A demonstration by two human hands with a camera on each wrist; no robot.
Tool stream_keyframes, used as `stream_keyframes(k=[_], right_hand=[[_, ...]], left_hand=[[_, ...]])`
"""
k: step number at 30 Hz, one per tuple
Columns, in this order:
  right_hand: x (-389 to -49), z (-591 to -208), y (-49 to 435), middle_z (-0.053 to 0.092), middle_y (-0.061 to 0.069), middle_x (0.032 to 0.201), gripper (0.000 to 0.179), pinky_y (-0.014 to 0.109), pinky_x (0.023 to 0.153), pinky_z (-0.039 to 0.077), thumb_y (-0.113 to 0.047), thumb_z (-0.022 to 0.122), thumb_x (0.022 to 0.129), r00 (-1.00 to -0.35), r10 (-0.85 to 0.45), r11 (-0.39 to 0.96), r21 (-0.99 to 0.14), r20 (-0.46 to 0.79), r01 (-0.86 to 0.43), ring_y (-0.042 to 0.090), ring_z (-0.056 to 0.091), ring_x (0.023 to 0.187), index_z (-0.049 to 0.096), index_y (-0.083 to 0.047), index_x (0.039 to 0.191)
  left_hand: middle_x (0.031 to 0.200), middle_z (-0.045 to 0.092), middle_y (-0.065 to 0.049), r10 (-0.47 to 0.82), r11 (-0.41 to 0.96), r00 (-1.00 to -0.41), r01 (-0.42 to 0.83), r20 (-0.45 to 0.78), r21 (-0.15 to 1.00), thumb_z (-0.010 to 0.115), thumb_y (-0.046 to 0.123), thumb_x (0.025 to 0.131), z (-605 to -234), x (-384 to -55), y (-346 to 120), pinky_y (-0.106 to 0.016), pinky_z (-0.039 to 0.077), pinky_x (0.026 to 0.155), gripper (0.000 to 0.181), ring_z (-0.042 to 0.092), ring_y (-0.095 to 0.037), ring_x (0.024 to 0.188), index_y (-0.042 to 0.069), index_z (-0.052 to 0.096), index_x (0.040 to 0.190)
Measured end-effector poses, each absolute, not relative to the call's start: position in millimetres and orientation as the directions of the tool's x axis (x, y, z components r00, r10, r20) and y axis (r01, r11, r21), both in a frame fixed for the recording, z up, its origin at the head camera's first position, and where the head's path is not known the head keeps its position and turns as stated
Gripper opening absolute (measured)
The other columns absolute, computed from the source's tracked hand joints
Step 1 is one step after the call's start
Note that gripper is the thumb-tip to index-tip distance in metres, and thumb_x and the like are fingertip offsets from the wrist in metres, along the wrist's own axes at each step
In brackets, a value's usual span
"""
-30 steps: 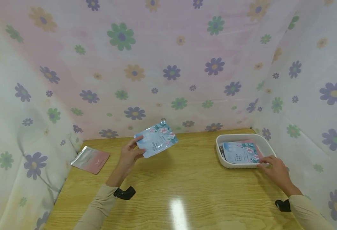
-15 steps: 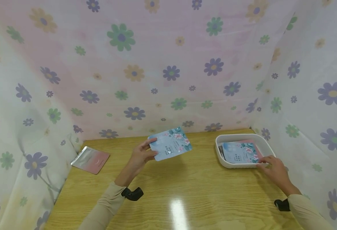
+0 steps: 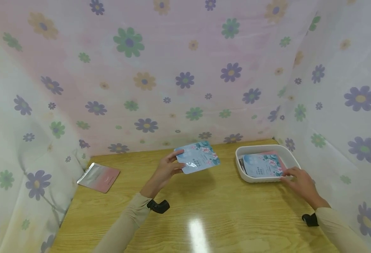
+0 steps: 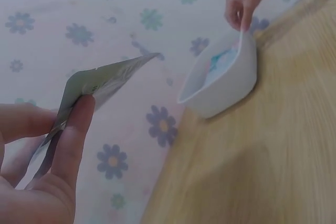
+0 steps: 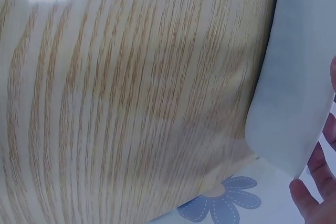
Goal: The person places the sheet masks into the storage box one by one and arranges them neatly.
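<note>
A light-blue flower-printed sachet [image 3: 198,157] is pinched by its left end between the thumb and fingers of my left hand [image 3: 164,172], held above the table. From the left wrist view, its silvery back [image 4: 100,80] shows, slightly bent. At the right, my right hand [image 3: 302,184] pinches the front rim of a white plastic basket [image 3: 258,179], thumb outside and fingers over the edge. Inside the basket lies another blue floral sachet [image 3: 261,165], on top of a pink one [image 3: 281,162] that is mostly covered.
A pink and silver sachet [image 3: 99,177] lies flat at the table's left edge. The wood-grain table [image 3: 232,214] carries a bright light reflection near its front. Flower-printed cloth [image 3: 179,70] hangs behind and along both sides.
My left hand has carried the blue sachet to the right, toward the basket, and levelled it somewhat. My right hand keeps its hold on the basket rim.
</note>
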State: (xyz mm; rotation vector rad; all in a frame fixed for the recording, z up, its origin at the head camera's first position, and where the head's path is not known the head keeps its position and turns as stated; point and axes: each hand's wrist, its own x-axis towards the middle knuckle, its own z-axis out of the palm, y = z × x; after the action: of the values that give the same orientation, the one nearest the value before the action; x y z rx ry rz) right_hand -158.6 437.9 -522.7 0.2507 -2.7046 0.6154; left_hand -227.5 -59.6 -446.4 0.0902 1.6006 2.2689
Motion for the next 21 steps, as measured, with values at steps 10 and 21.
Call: stream_keyframes(k=[10,21], right_hand=[[-164,-525,439,0.061,0.006,0.081,0.015,0.041,0.058,0.042,-0.013,0.082,0.071,-0.898,-0.154,0.894,-0.329,0.412,-0.305,0.029,0.055,0.071,0.068,-0.013,0.077],[-163,-526,442,0.061,0.007,0.082,0.014,0.044,0.059,0.044,-0.015,0.081,0.072,-0.912,-0.137,0.894,-0.348,0.387,-0.282,0.031,0.056,0.072,0.069,-0.011,0.078]], left_hand=[[0.124,0.051,-0.016,0.436,-0.304,-0.89,-0.285,-0.133,0.909,0.057,-0.013,0.087,-457,-238,-20,-0.029,0.054,0.067,0.054,0.06,-0.023,0.091,0.002,0.046,0.138],[0.122,0.056,-0.016,0.444,-0.318,-0.877,-0.345,-0.183,0.883,0.058,-0.015,0.085,-478,-238,32,-0.033,0.055,0.07,0.054,0.063,-0.024,0.092,0.006,0.052,0.135]])
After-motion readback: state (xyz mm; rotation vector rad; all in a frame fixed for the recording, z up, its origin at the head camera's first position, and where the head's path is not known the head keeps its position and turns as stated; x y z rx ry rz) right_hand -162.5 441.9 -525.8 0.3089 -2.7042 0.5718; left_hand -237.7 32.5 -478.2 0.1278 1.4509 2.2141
